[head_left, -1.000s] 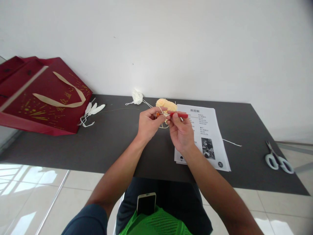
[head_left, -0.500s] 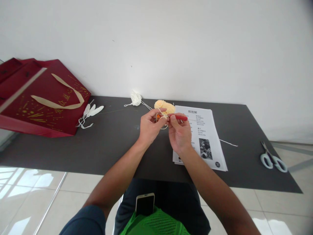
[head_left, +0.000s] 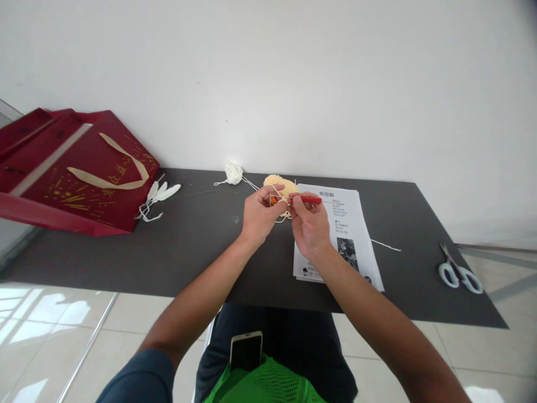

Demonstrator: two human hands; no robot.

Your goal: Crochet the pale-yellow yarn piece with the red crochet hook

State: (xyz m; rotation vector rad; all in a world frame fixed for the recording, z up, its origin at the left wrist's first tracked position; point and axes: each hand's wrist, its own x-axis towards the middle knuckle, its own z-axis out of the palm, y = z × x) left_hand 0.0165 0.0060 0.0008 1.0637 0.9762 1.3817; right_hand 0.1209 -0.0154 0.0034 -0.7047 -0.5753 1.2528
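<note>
My right hand (head_left: 309,224) is closed on the red handle of a crochet hook (head_left: 311,200), whose thin shaft points left. Opposite it, my left hand (head_left: 262,212) pinches a small piece of white yarn work (head_left: 283,202), with a strand running over the fingers. The hook's tip meets the yarn between both hands; the exact stitch is too small to make out. A small orange thing shows by the left fingers. From the left hand, yarn leads back to a white yarn ball (head_left: 233,172) near the wall. A peach-yellow yarn skein (head_left: 282,183) lies just behind the hands.
Printed sheets (head_left: 348,212) lie under and beside my right hand, a loose yarn end sticking out. Scissors (head_left: 459,271) rest at the table's right. On the left stand a dark red gift bag (head_left: 84,179) and white crocheted pieces (head_left: 161,193). A phone (head_left: 246,351) is at my lap.
The view has shifted slightly, so the bag appears further right and the scissors further left. Both hands keep their hold on hook and yarn, with only small finger movement.
</note>
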